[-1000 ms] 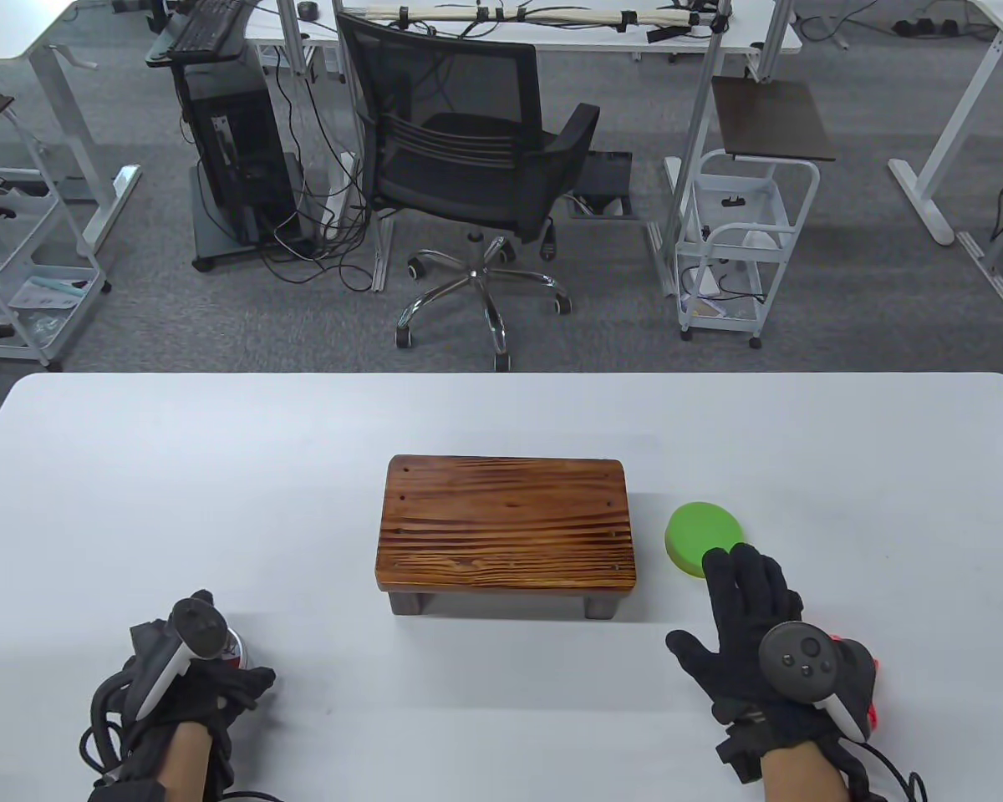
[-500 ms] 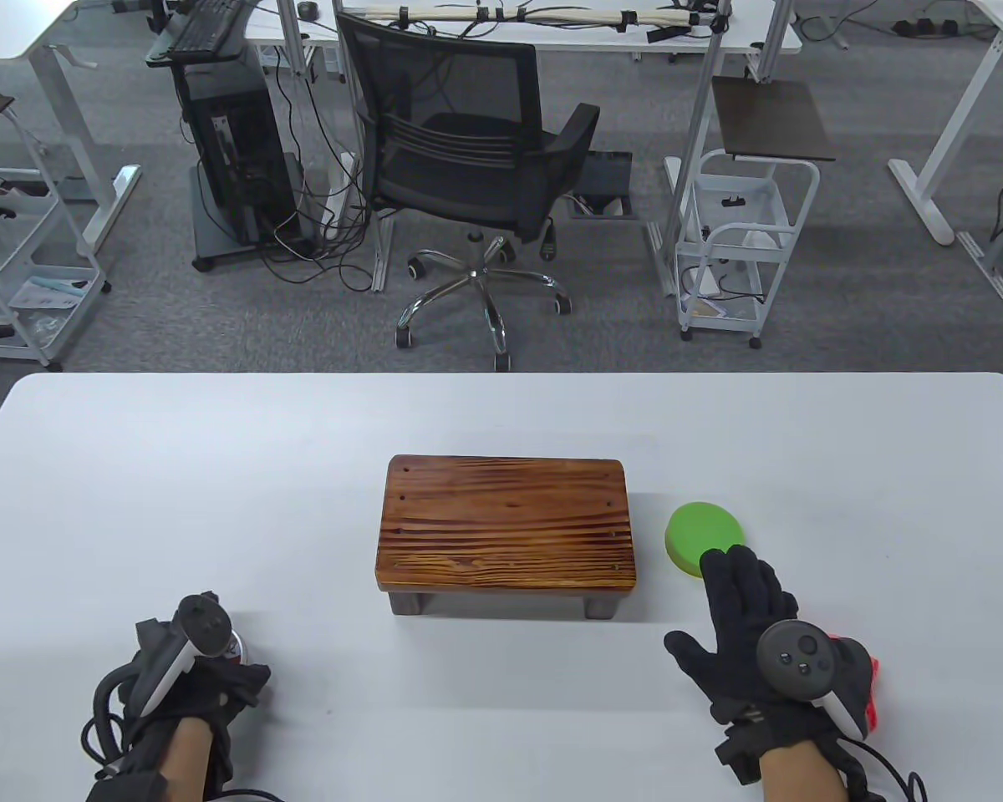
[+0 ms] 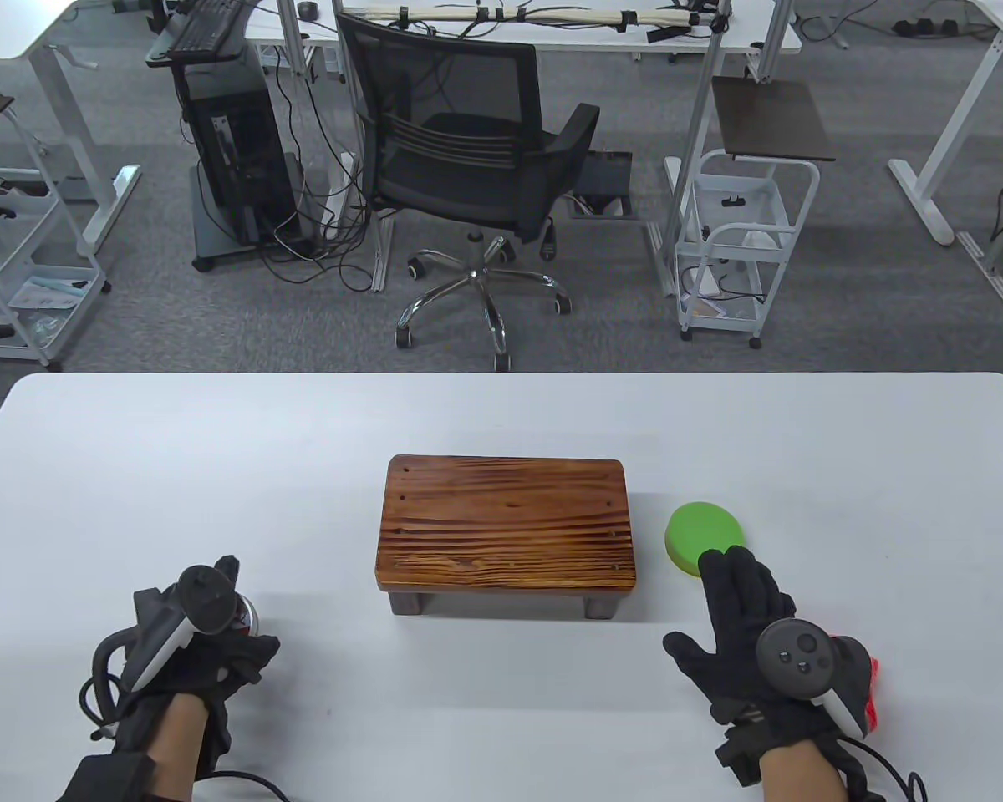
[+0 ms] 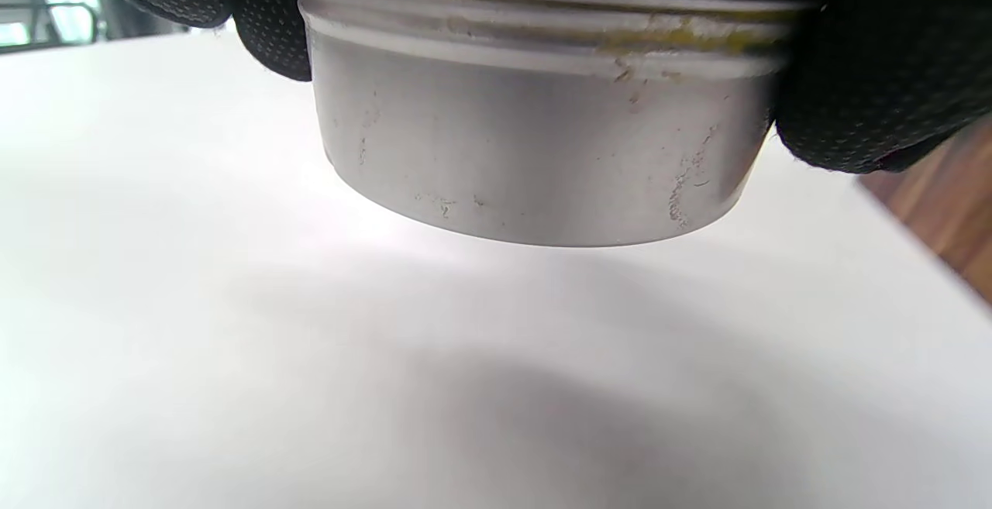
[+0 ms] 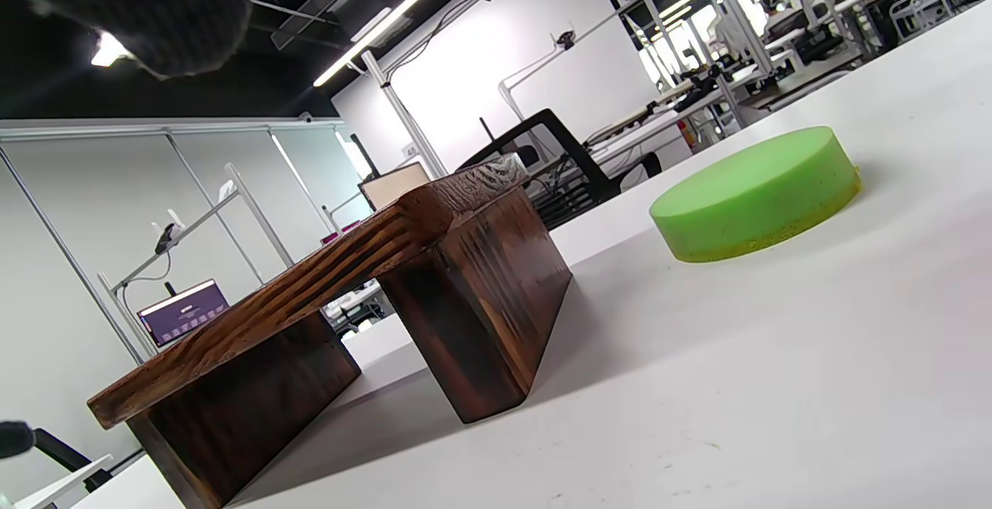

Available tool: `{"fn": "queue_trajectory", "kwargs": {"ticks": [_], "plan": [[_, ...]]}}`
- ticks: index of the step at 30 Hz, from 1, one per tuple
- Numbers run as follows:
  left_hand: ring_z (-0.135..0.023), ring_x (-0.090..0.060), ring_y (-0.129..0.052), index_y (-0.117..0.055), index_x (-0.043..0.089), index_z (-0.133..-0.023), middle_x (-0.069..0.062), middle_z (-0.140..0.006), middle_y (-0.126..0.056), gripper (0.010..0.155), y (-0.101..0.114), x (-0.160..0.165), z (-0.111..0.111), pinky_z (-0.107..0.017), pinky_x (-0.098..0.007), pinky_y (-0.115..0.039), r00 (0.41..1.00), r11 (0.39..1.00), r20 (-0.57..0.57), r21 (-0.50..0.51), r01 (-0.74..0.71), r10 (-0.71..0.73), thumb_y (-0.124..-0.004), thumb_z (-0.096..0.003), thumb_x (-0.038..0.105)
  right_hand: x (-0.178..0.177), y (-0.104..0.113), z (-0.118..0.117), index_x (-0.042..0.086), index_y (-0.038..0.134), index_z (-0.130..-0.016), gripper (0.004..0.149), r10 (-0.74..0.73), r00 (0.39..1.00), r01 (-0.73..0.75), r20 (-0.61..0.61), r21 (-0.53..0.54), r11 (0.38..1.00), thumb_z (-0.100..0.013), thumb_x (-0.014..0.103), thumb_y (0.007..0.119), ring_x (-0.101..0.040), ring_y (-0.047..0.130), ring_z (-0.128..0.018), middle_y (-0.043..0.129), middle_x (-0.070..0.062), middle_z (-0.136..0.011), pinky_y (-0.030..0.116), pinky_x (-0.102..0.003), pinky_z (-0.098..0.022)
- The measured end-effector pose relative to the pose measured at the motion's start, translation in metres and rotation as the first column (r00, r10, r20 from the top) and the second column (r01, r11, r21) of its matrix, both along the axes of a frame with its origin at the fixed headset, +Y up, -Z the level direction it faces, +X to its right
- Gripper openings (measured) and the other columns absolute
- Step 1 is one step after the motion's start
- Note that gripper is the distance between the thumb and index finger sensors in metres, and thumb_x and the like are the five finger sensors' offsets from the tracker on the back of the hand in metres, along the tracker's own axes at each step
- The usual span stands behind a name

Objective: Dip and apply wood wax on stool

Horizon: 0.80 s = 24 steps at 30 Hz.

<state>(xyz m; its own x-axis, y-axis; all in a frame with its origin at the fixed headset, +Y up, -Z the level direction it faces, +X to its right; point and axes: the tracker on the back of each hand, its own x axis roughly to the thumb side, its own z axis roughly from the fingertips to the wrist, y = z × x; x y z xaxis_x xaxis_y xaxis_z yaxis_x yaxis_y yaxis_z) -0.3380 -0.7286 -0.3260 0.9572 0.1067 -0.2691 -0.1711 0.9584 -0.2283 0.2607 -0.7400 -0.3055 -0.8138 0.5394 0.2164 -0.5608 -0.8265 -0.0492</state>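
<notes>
The brown wooden stool (image 3: 506, 522) stands at the table's middle; the right wrist view shows its end and legs (image 5: 372, 284). A round green sponge (image 3: 698, 530) lies just right of it, also seen as a sponge (image 5: 756, 191) lying flat. My left hand (image 3: 238, 656) grips a scratched metal wax tin (image 4: 535, 137) by its rim, held slightly above the table; only a sliver of the tin (image 3: 251, 616) shows past the tracker. My right hand (image 3: 740, 597) lies with straight, spread fingers, its fingertips at the sponge's near edge, holding nothing.
Something red (image 3: 872, 697) peeks out from under my right wrist. The white table (image 3: 217, 468) stretches wide around the stool. Beyond its far edge stand an office chair (image 3: 468, 167) and a white cart (image 3: 744, 242).
My left hand has carried the tin a little forward and to the right, towards the stool. My right hand has stayed by the sponge.
</notes>
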Motion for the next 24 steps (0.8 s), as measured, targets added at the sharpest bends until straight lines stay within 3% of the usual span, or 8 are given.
{"fn": "queue_trajectory", "kwargs": {"ticks": [6,10,17,24], "plan": [[-0.093,-0.064,-0.055,-0.025,0.039,-0.112,-0.023,-0.121,-0.03,0.111,0.041,0.037,-0.005,-0.07,-0.072,-0.057,0.993,0.996,0.121,0.089,0.002,-0.013,-0.089,-0.0323,0.083,0.0,-0.001,0.0,0.031,0.02,-0.114,0.1,0.002,1.0,-0.002,-0.002,-0.009,1.0,-0.041,0.074,0.075,-0.052,0.026,-0.109,0.016,-0.015,-0.122,0.029,-0.08,-0.069],[-0.094,-0.064,-0.056,-0.026,0.04,-0.112,-0.023,-0.121,-0.03,0.111,0.059,0.08,-0.005,-0.07,-0.072,-0.057,0.969,0.991,0.243,0.133,0.015,-0.048,-0.088,-0.0326,0.083,-0.001,0.0,0.0,0.031,0.021,-0.114,0.1,0.001,1.0,-0.001,-0.004,-0.013,1.0,-0.041,0.074,0.075,-0.052,0.026,-0.109,0.016,-0.015,-0.122,0.029,-0.08,-0.069],[-0.094,-0.064,-0.056,-0.025,0.04,-0.113,-0.023,-0.121,-0.03,0.111,0.064,0.153,-0.001,-0.071,-0.072,-0.057,0.903,0.99,0.428,0.134,-0.031,-0.03,-0.088,-0.0327,0.084,-0.001,0.0,0.0,0.031,0.021,-0.114,0.1,-0.003,1.0,0.003,-0.01,-0.018,1.0,-0.042,0.074,0.075,-0.052,0.026,-0.108,0.016,-0.015,-0.122,0.029,-0.08,-0.069],[-0.094,-0.064,-0.057,-0.026,0.04,-0.112,-0.023,-0.121,-0.031,0.11,0.046,0.215,0.011,-0.071,-0.072,-0.058,0.815,0.992,0.578,0.125,-0.027,-0.051,-0.088,-0.0325,0.084,-0.001,0.0,0.0,0.031,0.021,-0.114,0.099,-0.005,1.0,0.005,-0.019,-0.014,1.0,-0.042,0.073,0.075,-0.052,0.026,-0.108,0.016,-0.016,-0.122,0.028,-0.08,-0.068]]}}
